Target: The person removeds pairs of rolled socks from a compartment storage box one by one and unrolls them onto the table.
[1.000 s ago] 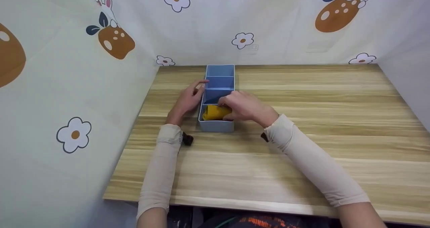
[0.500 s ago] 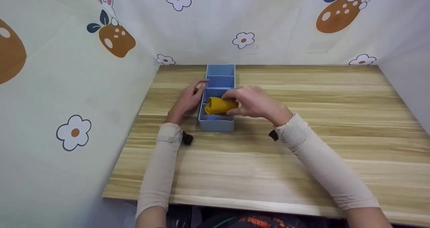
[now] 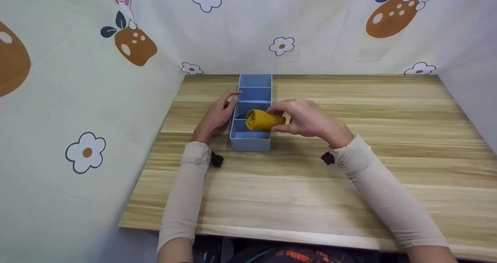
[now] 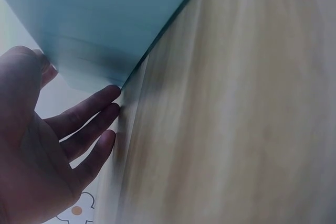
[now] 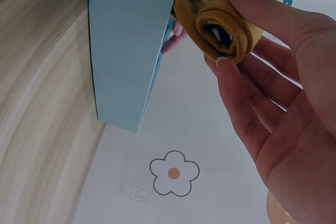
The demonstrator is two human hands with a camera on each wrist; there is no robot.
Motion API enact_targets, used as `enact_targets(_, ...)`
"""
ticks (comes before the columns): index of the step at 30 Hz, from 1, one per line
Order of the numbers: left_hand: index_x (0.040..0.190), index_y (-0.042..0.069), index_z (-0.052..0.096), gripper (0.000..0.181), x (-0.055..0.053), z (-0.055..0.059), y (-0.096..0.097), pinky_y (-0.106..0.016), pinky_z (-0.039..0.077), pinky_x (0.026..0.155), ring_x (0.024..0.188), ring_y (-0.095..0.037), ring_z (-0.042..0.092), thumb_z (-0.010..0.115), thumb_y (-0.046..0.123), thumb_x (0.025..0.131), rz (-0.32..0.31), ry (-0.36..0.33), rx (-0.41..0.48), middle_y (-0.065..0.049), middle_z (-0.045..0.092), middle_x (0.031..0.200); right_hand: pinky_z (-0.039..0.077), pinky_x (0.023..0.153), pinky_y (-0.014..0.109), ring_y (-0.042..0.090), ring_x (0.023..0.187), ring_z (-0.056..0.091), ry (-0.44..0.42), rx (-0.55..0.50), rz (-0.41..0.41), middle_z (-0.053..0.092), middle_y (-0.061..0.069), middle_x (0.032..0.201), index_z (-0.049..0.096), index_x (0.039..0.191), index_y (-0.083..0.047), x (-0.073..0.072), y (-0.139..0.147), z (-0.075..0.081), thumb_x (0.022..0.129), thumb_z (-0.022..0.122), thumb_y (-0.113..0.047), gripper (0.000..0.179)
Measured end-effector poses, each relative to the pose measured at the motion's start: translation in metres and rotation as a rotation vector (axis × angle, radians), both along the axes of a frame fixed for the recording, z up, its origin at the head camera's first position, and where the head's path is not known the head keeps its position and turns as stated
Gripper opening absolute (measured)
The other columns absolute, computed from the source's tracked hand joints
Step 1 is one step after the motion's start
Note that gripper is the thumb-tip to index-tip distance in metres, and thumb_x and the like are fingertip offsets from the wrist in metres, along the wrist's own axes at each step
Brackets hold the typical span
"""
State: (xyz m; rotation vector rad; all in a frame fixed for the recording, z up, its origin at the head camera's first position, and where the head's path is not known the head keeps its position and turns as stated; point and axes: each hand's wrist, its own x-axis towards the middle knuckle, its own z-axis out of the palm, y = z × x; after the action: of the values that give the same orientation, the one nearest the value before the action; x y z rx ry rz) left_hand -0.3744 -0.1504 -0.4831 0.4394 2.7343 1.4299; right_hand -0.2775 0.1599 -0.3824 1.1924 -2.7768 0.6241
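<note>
My right hand (image 3: 306,117) pinches a rolled-up mustard-yellow sock (image 3: 264,120) between thumb and fingers, above the near half of a long blue divided box (image 3: 250,145). In the right wrist view the sock's coiled end (image 5: 228,32) shows, with dark fabric at its centre. My left hand (image 3: 216,115) lies along the box's left side, one finger reaching over the rim. Seen from the left wrist, its fingers (image 4: 92,116) are extended, with tips at the box's lower edge. Something dark (image 3: 241,116) shows inside a compartment, partly hidden by the sock.
The box stands lengthwise on a wood-grain table (image 3: 349,170), its far end near the patterned back wall covering (image 3: 330,34). Another covered wall (image 3: 46,119) rises along the left side. Small black cameras (image 3: 216,159) sit at both wrists.
The right hand has lifted the rolled sock out of the nearest compartment and drawn it up and to the right. The left hand has stayed at the box's side.
</note>
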Motion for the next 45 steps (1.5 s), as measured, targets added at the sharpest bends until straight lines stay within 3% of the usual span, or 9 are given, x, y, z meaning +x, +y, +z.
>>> enact_targets(7,0.150,0.043,0.058,0.038,0.000,-0.001,0.001,-0.048,0.051,0.105,0.115,-0.024,0.065,0.045,0.047,0.116,0.014,-0.001,-0.001,-0.009,0.071,0.129,0.063,0.082,0.039,0.019,0.105,0.075,-0.053,-0.083,-0.012,0.081,0.003,0.122,0.074,0.135,-0.014,-0.001,0.019,-0.004,0.093,0.088,-0.029,0.046)
enact_targets(15,0.151,0.043,0.058,0.037,-0.001,-0.002,0.002,-0.047,0.050,0.103,0.110,-0.024,0.063,0.043,0.045,0.116,0.017,0.009,-0.015,-0.009,0.069,0.120,0.063,0.071,0.029,0.016,0.104,0.074,-0.101,-0.142,-0.026,0.080,0.001,0.121,0.074,0.135,-0.015,-0.002,0.040,-0.011,0.093,0.088,-0.028,0.046)
enact_targets(20,0.151,0.041,0.058,0.038,-0.001,-0.002,0.003,-0.045,0.049,0.100,0.108,-0.023,0.062,0.044,0.044,0.116,0.014,0.017,-0.011,-0.009,0.068,0.119,0.063,0.071,0.028,0.018,0.104,0.074,-0.123,-0.143,-0.043,0.080,0.003,0.121,0.074,0.135,-0.013,-0.001,0.052,-0.014,0.093,0.088,-0.027,0.046)
enact_targets(26,0.153,0.038,0.057,0.040,-0.001,-0.003,0.003,-0.041,0.048,0.091,0.099,-0.023,0.061,0.043,0.044,0.117,0.008,0.041,-0.024,-0.008,0.065,0.103,0.063,0.071,0.027,0.021,0.104,0.074,-0.164,-0.134,-0.060,0.080,0.005,0.119,0.074,0.135,-0.013,0.001,0.064,-0.016,0.093,0.088,-0.025,0.046)
enact_targets(33,0.154,0.034,0.057,0.040,0.000,-0.003,0.003,-0.042,0.049,0.092,0.101,-0.024,0.061,0.044,0.042,0.117,0.006,0.026,0.003,-0.009,0.065,0.104,0.062,0.075,0.026,0.022,0.106,0.075,-0.201,-0.120,-0.073,0.080,0.008,0.122,0.074,0.135,-0.011,0.003,0.077,-0.020,0.093,0.088,-0.022,0.045)
enact_targets(45,0.155,0.039,0.055,0.041,0.001,-0.003,0.003,-0.042,0.048,0.094,0.104,-0.024,0.061,0.042,0.047,0.116,0.021,-0.002,-0.005,-0.010,0.064,0.109,0.065,0.087,0.044,0.026,0.110,0.075,-0.322,-0.116,-0.030,0.080,0.010,0.125,0.074,0.134,-0.007,0.005,0.097,-0.023,0.093,0.087,-0.015,0.044)
